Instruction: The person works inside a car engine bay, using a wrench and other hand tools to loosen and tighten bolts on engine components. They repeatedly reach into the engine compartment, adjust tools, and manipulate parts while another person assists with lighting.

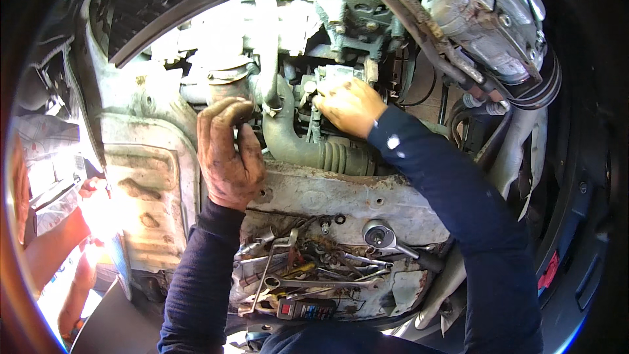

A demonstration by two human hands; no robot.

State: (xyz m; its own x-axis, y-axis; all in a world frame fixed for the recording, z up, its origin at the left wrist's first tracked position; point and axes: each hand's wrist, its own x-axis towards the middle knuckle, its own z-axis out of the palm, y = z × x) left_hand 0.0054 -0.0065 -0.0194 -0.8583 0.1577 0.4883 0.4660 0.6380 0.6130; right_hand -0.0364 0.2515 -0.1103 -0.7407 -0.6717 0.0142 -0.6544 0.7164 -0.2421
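My left hand (229, 152), dark with grime, is raised beside a round metal housing (226, 85) with a clamp. Its fingers are loosely bent, the thumb stands apart, and nothing shows in it. To the right, my right hand (352, 106) reaches into the engine with its fingers curled closed against a light metal part (339, 73). Whatever those fingers grip is hidden under them. Between the hands a grey-green hose (280, 132) bends down to a ribbed section (341, 157). A thin upright pipe (267, 46) passes above it.
Tools lie on the panel below: a ratchet (379, 236), a combination wrench (321, 283), several other wrenches and a small device with a red button (306, 309). A large metal unit with pipes (481, 23) fills the upper right. Another person's arm (62, 242) is at the left.
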